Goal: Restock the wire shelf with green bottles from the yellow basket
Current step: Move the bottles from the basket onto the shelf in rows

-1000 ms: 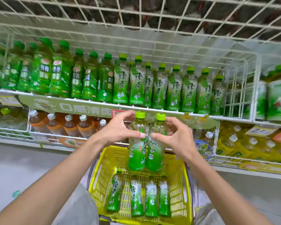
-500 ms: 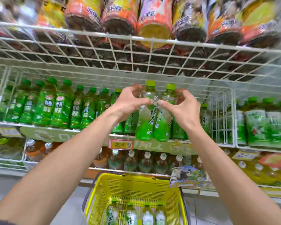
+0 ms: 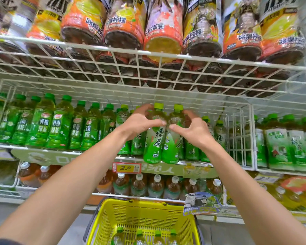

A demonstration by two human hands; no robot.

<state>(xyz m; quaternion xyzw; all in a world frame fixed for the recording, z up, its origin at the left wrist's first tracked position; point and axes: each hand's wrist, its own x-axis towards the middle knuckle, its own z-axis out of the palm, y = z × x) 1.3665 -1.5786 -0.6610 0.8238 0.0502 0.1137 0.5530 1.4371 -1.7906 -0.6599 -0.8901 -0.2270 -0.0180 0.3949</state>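
Two green tea bottles stand side by side at the front edge of the white wire shelf (image 3: 88, 153). My left hand (image 3: 138, 123) grips the upper part of the left bottle (image 3: 155, 144). My right hand (image 3: 194, 129) grips the right bottle (image 3: 171, 149). Their bases sit at the shelf's front rail, in front of a row of the same bottles. The yellow basket (image 3: 145, 213) is below at the bottom centre, with several green-capped bottles (image 3: 140, 236) lying in it.
Darker green bottles (image 3: 42, 122) fill the shelf to the left. A wire divider (image 3: 238, 133) closes the bay on the right, with larger green bottles (image 3: 279, 144) beyond. Orange-labelled bottles (image 3: 124, 29) sit overhead; brown tea bottles (image 3: 155, 186) fill the shelf below.
Both hands lifted the two bottles from above the basket up to the shelf, and the bottles now stand upright at its front edge. My view tilted upward.
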